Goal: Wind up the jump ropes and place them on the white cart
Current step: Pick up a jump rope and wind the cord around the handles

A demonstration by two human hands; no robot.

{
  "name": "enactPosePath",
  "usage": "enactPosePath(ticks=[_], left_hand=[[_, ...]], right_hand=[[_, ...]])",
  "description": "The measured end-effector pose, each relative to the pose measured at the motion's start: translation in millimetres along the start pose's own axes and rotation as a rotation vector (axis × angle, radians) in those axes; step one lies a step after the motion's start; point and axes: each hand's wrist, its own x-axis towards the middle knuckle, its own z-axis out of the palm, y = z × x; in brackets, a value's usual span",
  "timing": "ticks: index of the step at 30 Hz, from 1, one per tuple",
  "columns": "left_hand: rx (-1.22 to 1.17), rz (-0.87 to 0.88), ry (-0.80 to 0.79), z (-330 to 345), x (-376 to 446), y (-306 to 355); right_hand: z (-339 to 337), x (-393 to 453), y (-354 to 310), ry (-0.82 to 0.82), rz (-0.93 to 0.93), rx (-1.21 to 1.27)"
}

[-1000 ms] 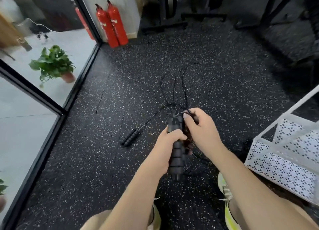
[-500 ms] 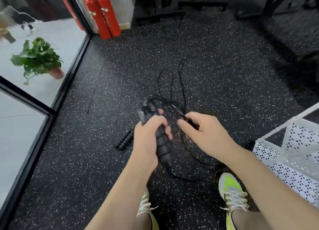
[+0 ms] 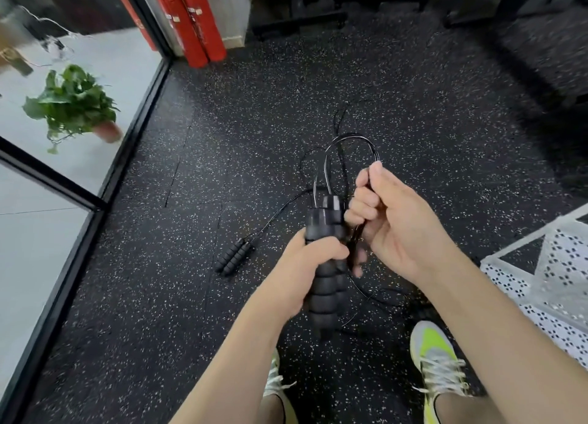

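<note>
Left hand [image 3: 305, 274]: fingers curled tight round two black ribbed handles [image 3: 324, 283], held upright together at centre. Right hand [image 3: 394, 223]: fingers curled, pinching the black cord [image 3: 350, 140], which loops up toward 12 o'clock. Second jump rope [image 3: 234, 258]: on the floor [image 3: 159, 296] at 9 o'clock. White cart [image 3: 541, 280]: at 3 o'clock.

White cart [image 3: 541, 283] cut off by right edge.
</note>
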Motion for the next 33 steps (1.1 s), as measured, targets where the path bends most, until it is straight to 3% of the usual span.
enactPosePath(ticks=[4,6,11,18,23,28,30,33], left_hand=[[-0.331,0.062,-0.155,-3.5,3.9,6.0],[-0.479,0.083,-0.177,-7.1,4.0,14.4],[-0.625,0.143,-0.012,-19.1,3.4,35.6],[-0.392,0.127,0.143,-35.5,5.3,33.9],[0.087,0.093,0.199,-48.5,1.9,21.7],[0.092,-0.019,0.047,-18.0,-1.2,6.3],[0.052,-0.006,-0.078,-12.0,1.4,2.3],[-0.124,-0.011,-0.110,-9.1,8.5,3.2]], right_hand=[[-11.6,6.5,13.4,0.110,0.008,-0.393],[-13.2,3.5,25.1,0.062,0.105,-0.567],[-0.7,-17.5,48.7,-0.109,0.136,-1.050],[1.9,-14.8,57.2,-0.040,0.031,-0.897],[3.3,-4.3,37.3,0.038,0.110,-0.337],[3.4,1.2,18.4,0.073,0.111,0.219],[-5.3,6.5,17.6,0.128,0.054,0.170],[-18.6,11.0,21.9,0.184,0.033,-0.196]])
